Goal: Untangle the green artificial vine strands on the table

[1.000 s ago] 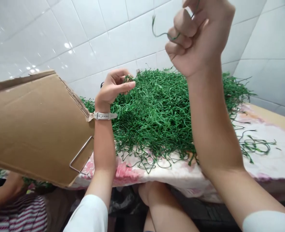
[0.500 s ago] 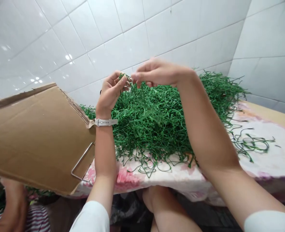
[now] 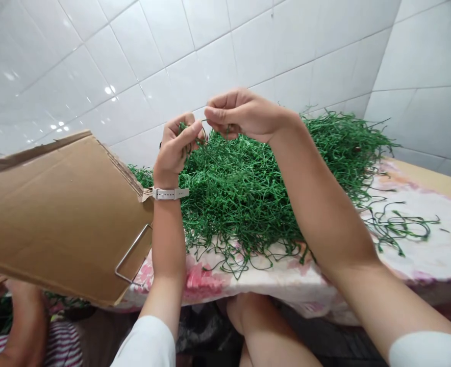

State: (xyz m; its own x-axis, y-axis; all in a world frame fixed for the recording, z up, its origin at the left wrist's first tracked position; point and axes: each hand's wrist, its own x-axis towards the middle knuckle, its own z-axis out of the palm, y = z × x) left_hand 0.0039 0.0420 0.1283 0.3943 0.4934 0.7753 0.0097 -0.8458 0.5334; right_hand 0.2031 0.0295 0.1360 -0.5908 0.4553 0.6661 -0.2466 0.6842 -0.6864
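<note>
At the far left a cardboard panel [image 3: 57, 219] leans over the counter's near edge, a bent metal wire [image 3: 132, 248] at its lower corner perhaps serving to prop it as a divider. Beyond its lower edge is a co-worker's arm [image 3: 28, 311]. Next, the left hand [image 3: 177, 142], raised above the far side, has its thumb pressed to the fingers on a small bunch of green strands [image 3: 187, 136], probably to keep them gathered. Just right of it, the right hand [image 3: 244, 114] pinches a thin strand [image 3: 204, 121] between thumb and forefinger; it spans the narrow gap between the hands, likely held so to keep it taut. Below and behind them the tangled green pile [image 3: 244, 188] lies on a floral cloth [image 3: 440, 265] over the counter [image 3: 435, 178], within easy reach, with a few loose strands [image 3: 405, 227] apart at the right. The panel hides most of the co-worker; the left fingers cover the bunch's middle, so its count cannot be told, nor whether the thin strand joins it. The right forearm blocks part of the pile.
</note>
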